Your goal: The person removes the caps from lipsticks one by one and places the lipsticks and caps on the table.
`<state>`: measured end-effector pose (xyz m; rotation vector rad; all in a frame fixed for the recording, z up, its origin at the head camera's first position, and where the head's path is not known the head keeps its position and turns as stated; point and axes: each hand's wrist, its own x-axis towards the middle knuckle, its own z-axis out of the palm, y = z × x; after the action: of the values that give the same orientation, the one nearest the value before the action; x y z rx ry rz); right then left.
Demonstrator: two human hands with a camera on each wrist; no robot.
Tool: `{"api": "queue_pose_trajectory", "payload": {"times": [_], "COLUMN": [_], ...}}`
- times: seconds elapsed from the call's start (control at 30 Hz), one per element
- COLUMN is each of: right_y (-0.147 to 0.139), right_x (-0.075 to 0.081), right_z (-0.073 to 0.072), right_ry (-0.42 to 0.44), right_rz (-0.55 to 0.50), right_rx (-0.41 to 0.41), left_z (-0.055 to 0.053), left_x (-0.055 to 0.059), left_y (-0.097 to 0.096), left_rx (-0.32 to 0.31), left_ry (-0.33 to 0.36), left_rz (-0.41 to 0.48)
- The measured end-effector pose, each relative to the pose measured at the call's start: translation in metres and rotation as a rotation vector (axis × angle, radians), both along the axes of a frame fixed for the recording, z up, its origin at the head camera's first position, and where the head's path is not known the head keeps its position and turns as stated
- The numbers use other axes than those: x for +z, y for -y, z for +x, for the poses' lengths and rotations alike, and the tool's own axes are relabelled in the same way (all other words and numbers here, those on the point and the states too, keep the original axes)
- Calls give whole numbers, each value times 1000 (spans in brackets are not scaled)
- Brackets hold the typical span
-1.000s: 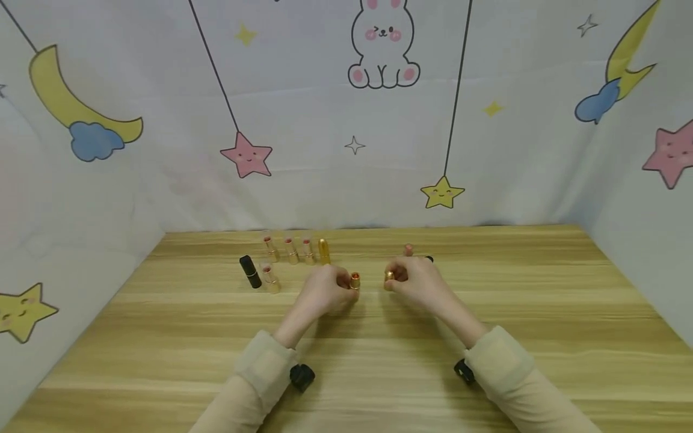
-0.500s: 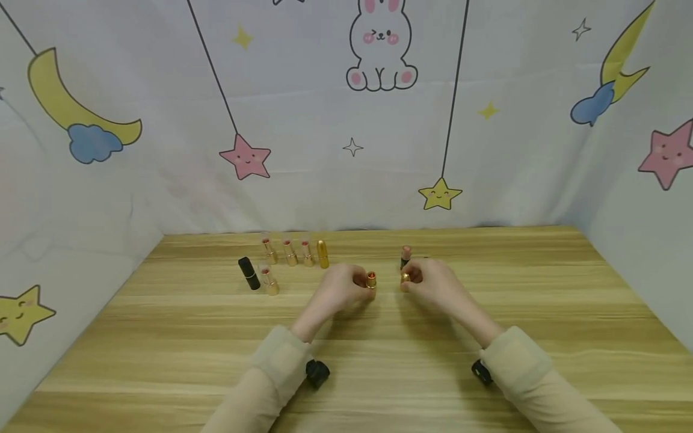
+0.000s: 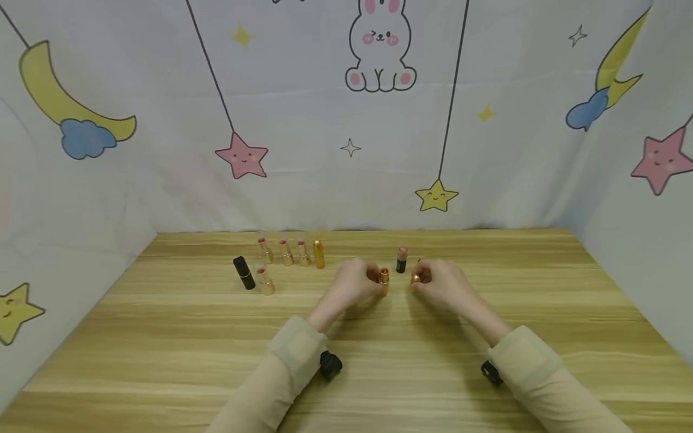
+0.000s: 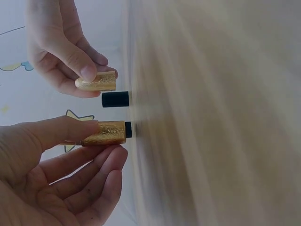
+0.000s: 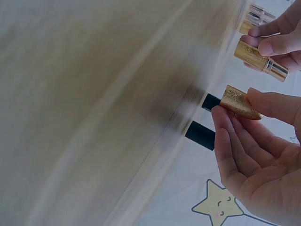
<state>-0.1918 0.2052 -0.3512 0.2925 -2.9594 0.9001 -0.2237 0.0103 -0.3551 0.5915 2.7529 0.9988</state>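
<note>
In the head view my left hand [image 3: 354, 279] pinches an uncapped gold lipstick [image 3: 384, 276], held upright with its reddish tip facing up. Just to the right, my right hand [image 3: 441, 284] grips a rounded gold lipstick cap [image 3: 415, 279] between thumb and fingers. A small gap separates the two gold pieces. The left wrist view shows the textured gold of the lipstick body [image 4: 108, 133] and of the cap [image 4: 99, 82]. Behind them stands an uncapped black lipstick [image 3: 402, 260] with a pinkish-brown tip. A black cap [image 5: 201, 135] near my right fingers is mostly hidden in the head view.
To the left stand several lipsticks with clear caps [image 3: 286, 252], a closed gold lipstick [image 3: 319, 255] and a black lipstick [image 3: 244, 273]. The wooden table [image 3: 216, 361] ends at a printed white cloth [image 3: 303, 198] at the back and sides.
Both hands have moved to the right, carrying the gold lipstick and its cap with a similar gap between them. The black lipstick, partly covered before, now shows fully between them.
</note>
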Motion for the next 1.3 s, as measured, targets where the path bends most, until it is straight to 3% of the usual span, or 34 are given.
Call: {"api": "queue_pose_trajectory", "payload": {"times": [0.43,1.3], "right_y": [-11,-19], "right_x": [-1,-4], "right_z": [-2,-5], "right_ry": [12,-10], "right_rz": [26,80], "right_rx": [-21,-8], "left_z": [-12,-16], "left_x": [-3,-6], "left_y": [-21,-34], "left_rx": [-52,-83], "left_ry": [-15,2], "left_rz": [-18,-8]}}
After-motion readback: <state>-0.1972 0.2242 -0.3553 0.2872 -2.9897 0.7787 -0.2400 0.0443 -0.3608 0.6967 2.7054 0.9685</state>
